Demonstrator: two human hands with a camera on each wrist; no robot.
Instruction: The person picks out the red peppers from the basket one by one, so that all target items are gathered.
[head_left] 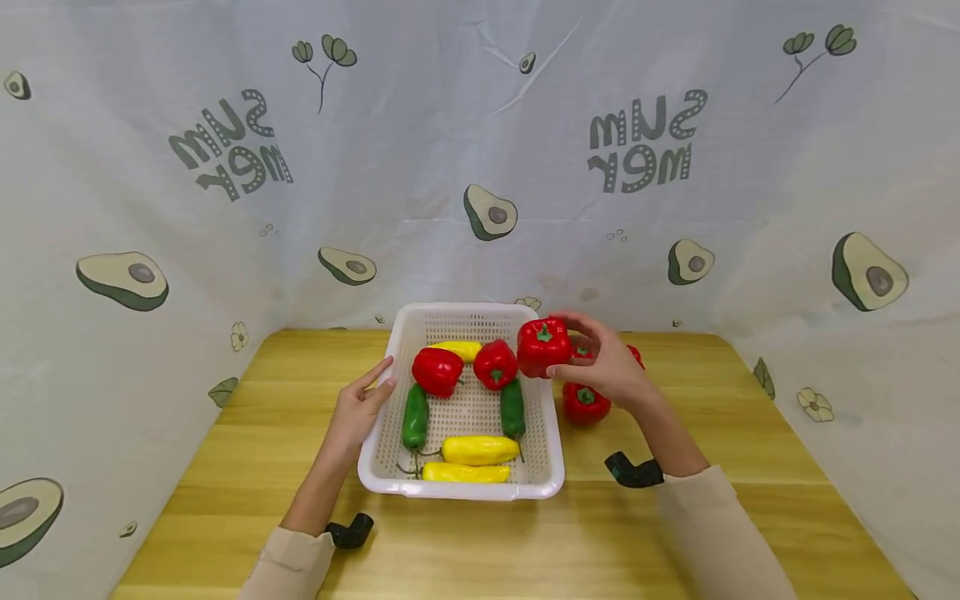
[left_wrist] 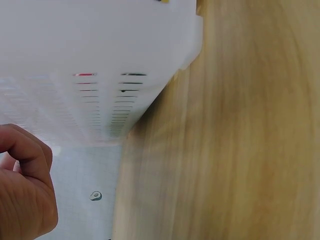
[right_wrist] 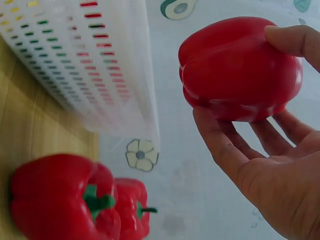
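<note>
A person's two bare hands worked over a wooden table (head_left: 465, 550). At the centre of the head view sat a white plastic basket (head_left: 457, 490) with slotted sides. The right hand (head_left: 611, 362) grasped a red bell pepper (head_left: 543, 347) between thumb and fingers, stem facing the camera, over the basket's upper right corner; the right-wrist view showed the pepper apart from the side wall. The left hand (head_left: 358, 414) gripped the basket's left rim.

Inside lay two more red peppers (head_left: 438, 372), two green peppers (head_left: 416, 417) and three yellow peppers (head_left: 480, 450). Other red ones (head_left: 588, 415) stood on the table right of the basket, partly behind the right hand.

Good handling here seemed to call for a steady left grip, the bell pepper kept above the rim, and a low, gentle release; the lattice showing between the green peppers looked the easiest landing spot.

No brand or label was legible on basket or peppers. The backdrop (head_left: 420, 125) read "summer", mirror-reversed and split over two lines, at upper left and upper right.
</note>
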